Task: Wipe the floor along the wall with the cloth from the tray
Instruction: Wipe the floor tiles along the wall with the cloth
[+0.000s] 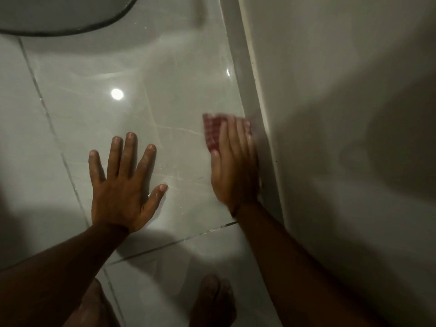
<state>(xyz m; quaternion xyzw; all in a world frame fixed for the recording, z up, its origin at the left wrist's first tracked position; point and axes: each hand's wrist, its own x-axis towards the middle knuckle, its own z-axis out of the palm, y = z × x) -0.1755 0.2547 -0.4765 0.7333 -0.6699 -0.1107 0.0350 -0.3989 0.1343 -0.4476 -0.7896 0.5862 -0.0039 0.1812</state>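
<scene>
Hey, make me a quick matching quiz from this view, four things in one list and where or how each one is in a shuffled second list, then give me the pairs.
Things:
1. left hand
2. right hand
3. cloth
4. tray

Places or states:
A. red and white checked, pressed to the floor beside the skirting
B. only its dark curved rim shows, top left corner
C. fingers spread, flat on the bare tile
D. on top of the cloth, close to the wall, blurred

Pairs: 1-C, 2-D, 3-A, 4-B
</scene>
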